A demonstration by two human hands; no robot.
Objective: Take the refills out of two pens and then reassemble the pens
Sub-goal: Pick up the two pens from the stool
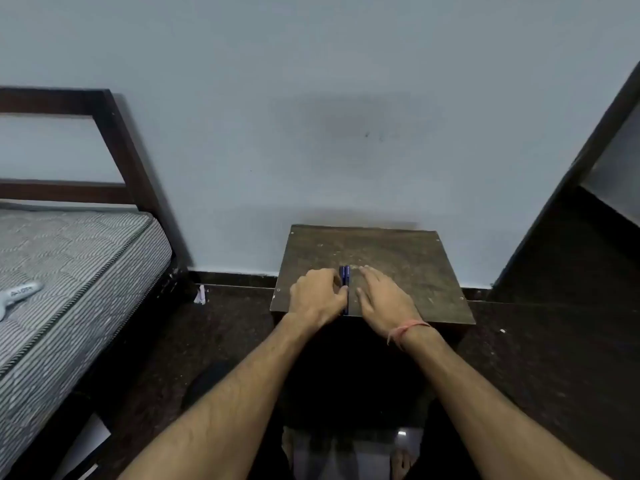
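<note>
Two dark blue pens (344, 276) lie side by side, pointing away from me, on a small brown wooden table (408, 258) against the wall. My left hand (317, 294) rests to their left, fingers curled against the nearer pen, thumb touching it. To the right of the pens my right hand (384, 299) lies flat on the table, fingers apart; an orange thread circles its wrist. The lower part of the pens is hidden between my hands.
A bed with a grey striped mattress (69, 271) and dark wooden frame stands at the left. A dark piece of furniture (571, 237) rises at the right. The floor (225, 323) around the table is dark stone. My feet show below the table.
</note>
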